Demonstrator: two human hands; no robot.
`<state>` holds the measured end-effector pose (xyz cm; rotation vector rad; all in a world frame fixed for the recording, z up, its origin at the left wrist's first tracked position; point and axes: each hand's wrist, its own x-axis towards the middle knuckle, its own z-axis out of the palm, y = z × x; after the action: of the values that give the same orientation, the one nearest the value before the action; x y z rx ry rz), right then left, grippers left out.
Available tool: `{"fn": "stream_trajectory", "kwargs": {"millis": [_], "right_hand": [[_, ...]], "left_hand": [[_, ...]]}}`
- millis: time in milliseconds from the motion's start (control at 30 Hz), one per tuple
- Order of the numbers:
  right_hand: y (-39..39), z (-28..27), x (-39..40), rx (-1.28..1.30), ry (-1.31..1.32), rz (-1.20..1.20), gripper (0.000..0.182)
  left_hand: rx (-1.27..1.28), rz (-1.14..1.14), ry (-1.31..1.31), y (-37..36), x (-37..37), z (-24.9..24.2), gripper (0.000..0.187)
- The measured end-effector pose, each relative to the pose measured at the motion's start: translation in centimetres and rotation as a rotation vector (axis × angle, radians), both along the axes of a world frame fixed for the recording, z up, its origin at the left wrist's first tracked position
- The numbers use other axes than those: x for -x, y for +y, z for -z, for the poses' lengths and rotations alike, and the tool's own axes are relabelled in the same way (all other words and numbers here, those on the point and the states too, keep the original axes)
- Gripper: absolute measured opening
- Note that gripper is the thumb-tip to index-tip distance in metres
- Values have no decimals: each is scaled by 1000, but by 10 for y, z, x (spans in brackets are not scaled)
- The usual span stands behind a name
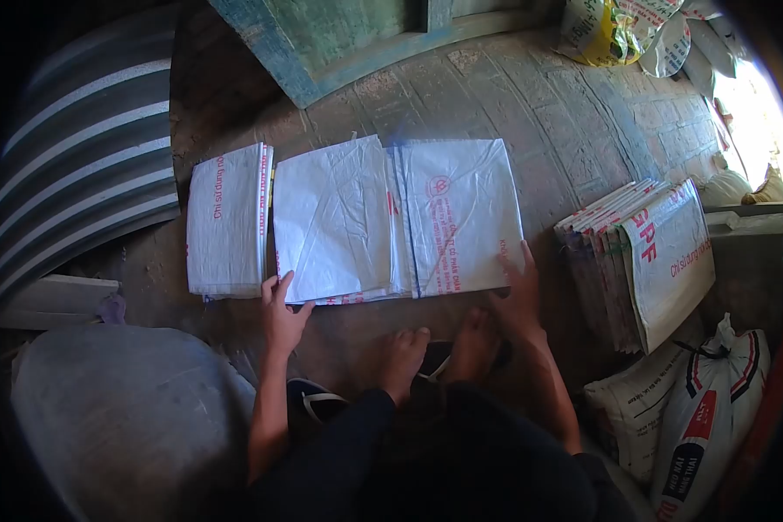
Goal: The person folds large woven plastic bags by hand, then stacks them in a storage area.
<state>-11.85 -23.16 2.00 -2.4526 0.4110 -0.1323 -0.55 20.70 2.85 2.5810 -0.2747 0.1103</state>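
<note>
Head view: I see my left hand (pixel 280 313) resting open-palmed on the near left corner of the white woven sack (pixel 391 217) spread on the brick floor (pixel 574 130), my right hand (pixel 515 296) flat at its right corner.

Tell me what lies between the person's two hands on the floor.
In the head view, the near edge of the unfolded white woven sack spans from the left hand to the right hand.
</note>
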Motion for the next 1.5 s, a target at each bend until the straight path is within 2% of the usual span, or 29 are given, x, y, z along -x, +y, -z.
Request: {"fn": "stream_trajectory", "kwargs": {"millis": [133, 200, 367, 433, 500, 600, 700, 800, 900, 1000, 1100, 1133, 1233, 1267, 1367, 1400, 1500], "right_hand": [[0, 6, 4, 198, 50, 40, 45], [-8, 12, 8, 254, 8, -4, 35], [-28, 32, 7, -104, -32, 78, 19], [-31, 35, 7, -171, -42, 147, 16], [-34, 43, 10, -203, -51, 227, 18], [-44, 53, 15, -748, -141, 578, 24], [-34, 47, 16, -854, -381, 766, 28], [-22, 21, 10, -1022, -506, 900, 30], [-32, 22, 10, -1066, -471, 690, 36], [-34, 3, -18, -1038, -397, 702, 43], [-69, 17, -28, -1213, -175, 755, 46], [-67, 2, -35, -1153, -168, 729, 47], [-61, -39, -50, -872, -388, 498, 52], [-57, -53, -53, -795, -498, 512, 55], [-62, -74, -48, -816, -707, 705, 57], [-56, -86, -48, -894, -752, 786, 52], [-66, -69, -34, -927, -838, 811, 47]], "left_hand": [[-70, -63, -78, -11, 11, 16, 47], [-60, 26, -94, -44, 36, 17, 42], [-36, 519, 216, -151, 126, 37, 31], [-81, 546, 253, -162, 133, 44, 27], [-84, 531, 254, -162, 138, 46, 27], [-87, 498, 239, -163, 138, 46, 27], [-81, 469, 226, -158, 136, 45, 27], [-77, 441, 217, -157, 133, 45, 27], [-76, 425, 213, -159, 134, 45, 27], [-75, 409, 206, -164, 137, 48, 27], [-73, 395, 198, -166, 136, 48, 27], [-72, 394, 196, -166, 136, 49, 27], [-70, 381, 191, -164, 135, 48, 28], [-67, 378, 191, -164, 135, 48, 28], [-57, 368, 188, -163, 136, 48, 29], [-50, 361, 185, -162, 136, 48, 29], [-20, 342, 181, -160, 134, 46, 29]]}}
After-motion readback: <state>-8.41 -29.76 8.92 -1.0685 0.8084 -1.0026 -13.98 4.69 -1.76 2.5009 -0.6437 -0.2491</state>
